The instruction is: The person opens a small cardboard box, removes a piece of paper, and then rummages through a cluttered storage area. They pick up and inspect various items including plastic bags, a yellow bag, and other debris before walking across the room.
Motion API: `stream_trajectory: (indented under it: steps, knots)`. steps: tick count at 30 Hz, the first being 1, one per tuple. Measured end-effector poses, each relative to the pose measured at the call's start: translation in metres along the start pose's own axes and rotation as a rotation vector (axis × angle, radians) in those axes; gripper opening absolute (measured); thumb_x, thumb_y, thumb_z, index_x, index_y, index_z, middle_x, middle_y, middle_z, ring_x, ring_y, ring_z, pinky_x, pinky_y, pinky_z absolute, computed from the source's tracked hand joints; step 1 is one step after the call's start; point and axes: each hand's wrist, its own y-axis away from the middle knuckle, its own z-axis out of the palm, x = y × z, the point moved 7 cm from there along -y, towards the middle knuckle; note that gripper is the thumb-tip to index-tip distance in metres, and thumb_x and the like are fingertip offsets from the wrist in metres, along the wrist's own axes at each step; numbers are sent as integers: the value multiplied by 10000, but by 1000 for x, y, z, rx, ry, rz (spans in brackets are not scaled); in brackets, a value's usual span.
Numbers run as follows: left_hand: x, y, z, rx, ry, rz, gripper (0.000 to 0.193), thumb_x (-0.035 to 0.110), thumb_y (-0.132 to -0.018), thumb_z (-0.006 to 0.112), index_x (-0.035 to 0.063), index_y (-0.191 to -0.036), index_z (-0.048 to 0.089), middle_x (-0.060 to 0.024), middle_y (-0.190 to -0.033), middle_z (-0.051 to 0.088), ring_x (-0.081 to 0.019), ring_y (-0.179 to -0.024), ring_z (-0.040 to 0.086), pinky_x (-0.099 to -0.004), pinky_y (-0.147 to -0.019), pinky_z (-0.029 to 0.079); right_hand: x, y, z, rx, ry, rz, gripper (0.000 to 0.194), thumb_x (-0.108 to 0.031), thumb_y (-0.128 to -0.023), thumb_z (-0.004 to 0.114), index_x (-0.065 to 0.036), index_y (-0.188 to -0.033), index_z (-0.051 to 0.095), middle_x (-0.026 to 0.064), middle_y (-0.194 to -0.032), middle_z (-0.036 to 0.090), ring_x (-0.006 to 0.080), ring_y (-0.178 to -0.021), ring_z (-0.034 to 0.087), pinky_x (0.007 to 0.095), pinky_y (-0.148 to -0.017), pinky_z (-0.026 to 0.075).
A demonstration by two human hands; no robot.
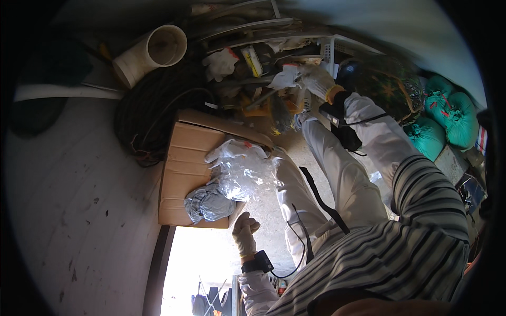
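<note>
My left hand point(245, 233), in a pale knit glove, hangs low beside the open flap of a cardboard box point(193, 154). Its fingers are curled and nothing shows in them. My right hand point(317, 80), gloved alike, reaches to the cluttered shelf. Its fingertips meet a white work glove point(285, 77) with a red cuff; whether they grip it is hidden. A similar white glove point(220, 63) lies farther left, by a yellow-and-white carton point(252, 61). On the box rest clear plastic wrapping point(245, 175), another white glove point(237, 149) and a crumpled grey plastic bag point(209, 203).
A white plastic pipe elbow point(144, 55) and a dark coil of cable or hose point(158, 114) stand at upper left. A wire basket point(389, 91) and several tied green sacks point(458, 114) are at right. A brush point(280, 114) lies below the metal shelf point(253, 25).
</note>
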Motion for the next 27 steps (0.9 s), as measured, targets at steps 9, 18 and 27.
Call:
stream_trajectory:
  steps: [9,18,27]
  knots:
    - [49,25,65,-288,17,124,477,43,-959,510,-37,-1422,428,-141,-888,700,-237,-773,714,-403,-734,625,-27,-75,5,0,289,-166,418,-327,-937,578,-61,-1258,613,171,-1292,616,322,-1168,601,395,-989,481]
    - [36,16,66,-204,82,56,210,31,-953,536,-39,-1137,611,-169,-906,712,-272,-787,722,-423,-768,625,-47,-77,15,-28,426,-233,335,-217,-898,622,-41,-1179,568,207,-1150,654,361,-1047,649,404,-888,531]
    - [38,16,72,-186,31,35,207,17,-941,558,-34,-1131,624,-157,-921,713,-259,-800,722,-384,-784,611,-32,-95,22,-126,414,-122,405,-248,-890,604,-60,-1249,581,202,-1213,640,363,-1057,657,429,-897,532]
